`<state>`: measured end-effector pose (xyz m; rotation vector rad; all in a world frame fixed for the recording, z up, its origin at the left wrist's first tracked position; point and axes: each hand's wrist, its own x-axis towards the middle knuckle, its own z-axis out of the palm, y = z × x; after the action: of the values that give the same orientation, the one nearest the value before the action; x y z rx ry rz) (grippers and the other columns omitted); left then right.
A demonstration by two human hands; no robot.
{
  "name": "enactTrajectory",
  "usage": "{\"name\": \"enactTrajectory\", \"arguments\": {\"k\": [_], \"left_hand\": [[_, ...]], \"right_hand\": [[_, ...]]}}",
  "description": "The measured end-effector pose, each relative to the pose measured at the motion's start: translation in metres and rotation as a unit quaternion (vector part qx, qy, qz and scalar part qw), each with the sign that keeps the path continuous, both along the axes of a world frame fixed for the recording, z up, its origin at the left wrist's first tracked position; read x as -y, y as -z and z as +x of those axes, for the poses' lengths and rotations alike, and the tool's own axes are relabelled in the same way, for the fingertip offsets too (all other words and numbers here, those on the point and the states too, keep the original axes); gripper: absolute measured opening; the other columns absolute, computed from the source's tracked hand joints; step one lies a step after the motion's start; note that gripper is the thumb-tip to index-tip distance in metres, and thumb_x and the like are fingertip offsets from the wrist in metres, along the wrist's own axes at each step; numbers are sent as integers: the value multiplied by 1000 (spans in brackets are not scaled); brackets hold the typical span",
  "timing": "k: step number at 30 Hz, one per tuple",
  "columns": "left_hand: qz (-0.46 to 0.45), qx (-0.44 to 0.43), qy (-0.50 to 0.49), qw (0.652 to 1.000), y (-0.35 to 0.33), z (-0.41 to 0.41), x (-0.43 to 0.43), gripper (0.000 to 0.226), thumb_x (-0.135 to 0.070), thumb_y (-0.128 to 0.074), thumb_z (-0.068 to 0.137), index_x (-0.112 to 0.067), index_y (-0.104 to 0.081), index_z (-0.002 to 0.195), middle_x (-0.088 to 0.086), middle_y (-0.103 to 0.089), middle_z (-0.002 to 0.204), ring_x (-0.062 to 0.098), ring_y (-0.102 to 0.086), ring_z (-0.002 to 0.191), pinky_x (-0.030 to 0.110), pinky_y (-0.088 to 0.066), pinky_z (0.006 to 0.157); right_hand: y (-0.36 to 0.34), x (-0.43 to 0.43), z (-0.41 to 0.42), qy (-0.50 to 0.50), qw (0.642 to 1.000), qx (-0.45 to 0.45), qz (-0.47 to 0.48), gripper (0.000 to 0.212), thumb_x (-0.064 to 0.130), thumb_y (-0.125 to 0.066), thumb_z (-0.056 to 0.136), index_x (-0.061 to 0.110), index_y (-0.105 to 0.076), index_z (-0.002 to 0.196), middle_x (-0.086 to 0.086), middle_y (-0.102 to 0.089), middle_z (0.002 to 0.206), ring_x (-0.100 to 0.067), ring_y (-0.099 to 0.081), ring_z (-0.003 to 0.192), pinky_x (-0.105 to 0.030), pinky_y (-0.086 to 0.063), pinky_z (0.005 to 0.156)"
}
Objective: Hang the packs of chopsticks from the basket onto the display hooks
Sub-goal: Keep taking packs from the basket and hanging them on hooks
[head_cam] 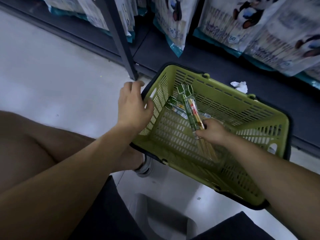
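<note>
While left hand (pixel 133 104) seemingly touches basket (pixel 233 108), right hand (pixel 213 131) holds chopstick pack (pixel 192 110).

Dim, cool, even indoor light, perhaps from overhead, with only soft shadows. The pale floor (pixel 52 70) is the brightest area. Wide-angle distortion bends the shelf (pixel 207 66) and the frame margins. Blur softens the left hand (pixel 133 104) and the hanging bags (pixel 259 23), whose print is unreadable.
</note>
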<state>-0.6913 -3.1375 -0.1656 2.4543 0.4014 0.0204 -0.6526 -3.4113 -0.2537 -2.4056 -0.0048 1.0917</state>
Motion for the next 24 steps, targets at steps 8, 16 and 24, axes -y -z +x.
{"name": "enactTrajectory", "arguments": {"k": [8, 16, 24], "left_hand": [[-591, -233, -56, 770, -22, 6, 51, 62, -29, -73, 95, -3, -48, 145, 17, -68, 132, 35, -67, 120, 46, -56, 98], [-642, -229, -120, 722, -20, -4, 73, 93, -27, -82, 87, -5, -27, 159, 23, -56, 147, 41, -60, 128, 61, -46, 110], [-552, -212, -136, 795, -13, 11, 54, 41, -11, -66, 100, 4, -51, 135, 30, -69, 119, 46, -71, 105, 64, -56, 95]], "right_hand": [[-111, -47, 2, -58, 995, 27, 72, 23, 28, -78, 84, 18, -64, 70, 8, -59, 55, 2, -51, 42, -16, -36, 41], [-135, -61, -11, -18, 993, 76, 91, 20, 33, -82, 85, 20, -67, 87, -1, -72, 75, -18, -70, 59, -24, -53, 52], [-113, -73, -4, 46, 980, 76, 179, 12, 24, -68, 97, 17, -75, 89, -1, -73, 78, -14, -70, 61, -32, -59, 56]]}}
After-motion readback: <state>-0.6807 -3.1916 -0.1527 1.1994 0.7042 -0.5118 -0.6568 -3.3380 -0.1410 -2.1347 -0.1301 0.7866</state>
